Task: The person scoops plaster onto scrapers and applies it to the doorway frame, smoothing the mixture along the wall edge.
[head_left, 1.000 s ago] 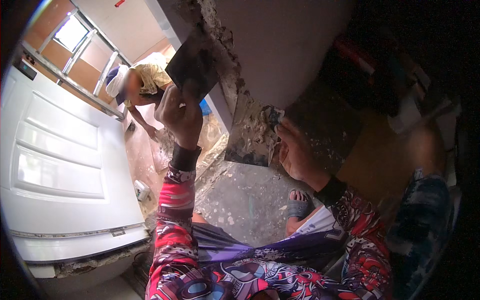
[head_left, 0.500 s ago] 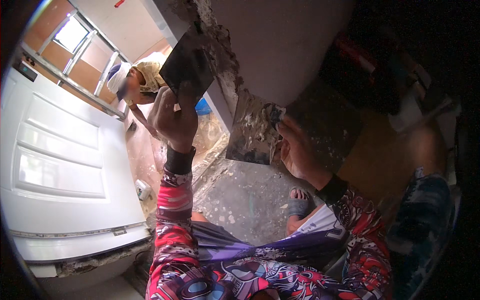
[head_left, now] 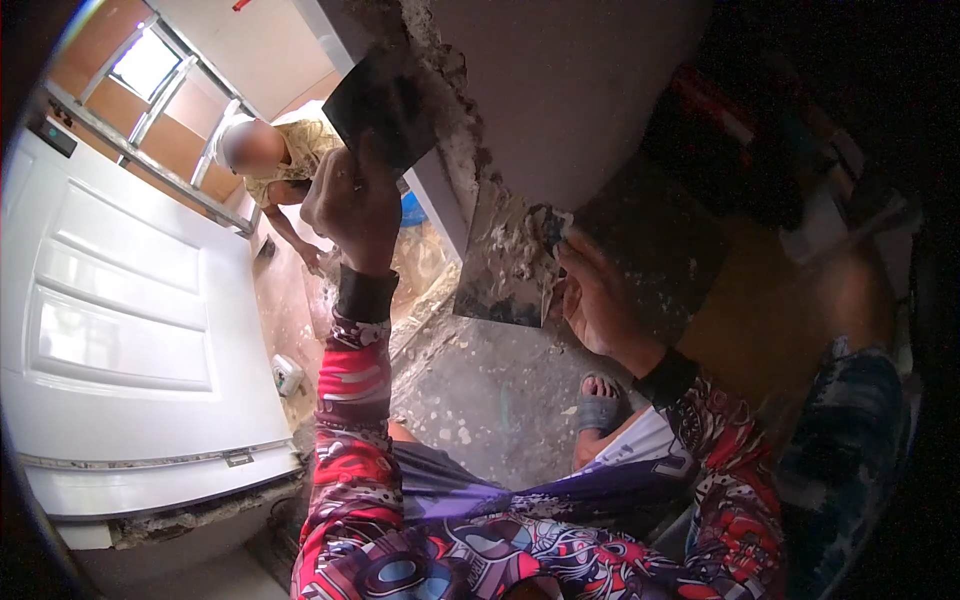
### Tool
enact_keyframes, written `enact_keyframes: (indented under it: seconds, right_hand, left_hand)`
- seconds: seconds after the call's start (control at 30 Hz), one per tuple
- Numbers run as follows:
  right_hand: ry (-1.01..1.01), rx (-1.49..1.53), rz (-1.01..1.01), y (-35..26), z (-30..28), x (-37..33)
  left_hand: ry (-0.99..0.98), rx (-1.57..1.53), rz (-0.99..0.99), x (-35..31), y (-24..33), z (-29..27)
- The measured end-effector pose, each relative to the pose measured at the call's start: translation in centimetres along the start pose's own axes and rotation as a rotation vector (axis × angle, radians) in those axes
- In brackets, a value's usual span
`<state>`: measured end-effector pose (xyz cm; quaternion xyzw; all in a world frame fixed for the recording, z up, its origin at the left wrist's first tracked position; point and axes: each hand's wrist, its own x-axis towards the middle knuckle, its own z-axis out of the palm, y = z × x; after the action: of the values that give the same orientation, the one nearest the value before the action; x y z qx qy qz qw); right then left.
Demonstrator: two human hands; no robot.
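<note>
My left hand (head_left: pixel 352 215) is raised and closed round a dark, square, flat scraper (head_left: pixel 372 105); its grip is hidden by my fingers. The scraper's blade lies over the edge of the wall, though I cannot tell whether it touches. Lower and to the right, my right hand (head_left: pixel 603 305) grips a second flat scraper (head_left: pixel 490 300) by its near side. Wet grey-brown plaster (head_left: pixel 510 235) is smeared over that blade. Between the two tools runs the wall's rough, broken edge (head_left: pixel 455 110), patched with plaster.
A white panelled door (head_left: pixel 130 290) fills the left. Beyond the white frame (head_left: pixel 440 205), a person (head_left: pixel 290 160) bends near a metal ladder (head_left: pixel 150 115). My sandalled foot (head_left: pixel 600 400) stands on the stained concrete floor (head_left: pixel 480 370). Another person's leg (head_left: pixel 850 300) shows at right.
My left hand and its scraper have shifted slightly up and right along the wall edge. My right hand is nearly still. The person beyond the frame has turned their head.
</note>
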<state>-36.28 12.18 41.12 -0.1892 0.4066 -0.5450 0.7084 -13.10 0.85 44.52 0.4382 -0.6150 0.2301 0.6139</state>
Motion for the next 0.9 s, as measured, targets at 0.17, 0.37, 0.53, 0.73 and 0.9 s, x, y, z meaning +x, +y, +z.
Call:
enact_keyframes:
  seconds: [0.17,0.37,0.53,0.73,0.9]
  right_hand:
    - [-0.151,-0.155,-0.063,1.2,-4.6,1.9]
    - [-0.019,-0.017,-0.015,0.2,-1.2,0.1]
    - [-0.055,0.002,-0.022,0.7,-3.5,1.3]
    - [0.043,0.034,-0.006,-0.2,-0.6,-0.5]
    - [0.040,-0.126,-0.025,0.8,-3.0,1.1]
  left_hand:
    - [0.005,-0.051,-0.048,-0.7,1.3,-0.5]
    - [-0.081,0.013,-0.028,-1.4,0.5,-3.1]
    - [-0.083,-0.276,-0.166,-1.6,0.3,-1.1]
    - [-0.080,-0.177,-0.141,-0.8,-0.3,-0.5]
    - [-0.056,-0.080,-0.023,-0.3,0.3,-2.8]
